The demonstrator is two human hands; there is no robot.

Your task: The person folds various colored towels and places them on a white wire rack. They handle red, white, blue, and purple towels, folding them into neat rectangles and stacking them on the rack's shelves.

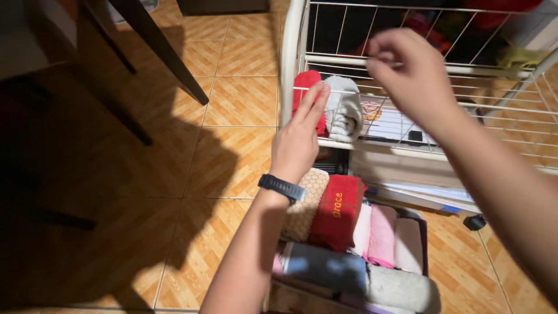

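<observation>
Far to the left of the left hand, dark furniture legs (157, 49) slant over the orange tiled floor (232, 104), which carries the shadow of an arm.

The left hand (299, 136), a dark watch (283, 187) on its wrist, reaches forward with fingers straight and pressed together. Its fingertips lie against a rolled red cloth (305, 81) on a shelf of the white wire rack (290, 64). Just right of those fingertips, touching the red roll, sits a rolled grey-white cloth (344, 107). The hand is flat rather than closed; I cannot tell whether the thumb grips anything.

Below that wrist, nearer the person, a dark open container (422, 238) holds folded cloths side by side: a beige textured cloth (305, 209) directly under the wrist, a red towel with yellow stitching (338, 212) just to its right, then pale pink cloths (381, 235). A grey folded cloth (328, 267) and a light grey one (401, 288) lie across the near end.

The right hand (410, 72) is raised at the rack's upper rail, to the right of and higher than the left hand. It is blurred; its fingers curl inward toward the thumb near a thin wire, but whether they pinch it cannot be told. Beneath this hand, papers (389, 122) lie on the same shelf, and beyond it dark and red items show dimly through the rack.
</observation>
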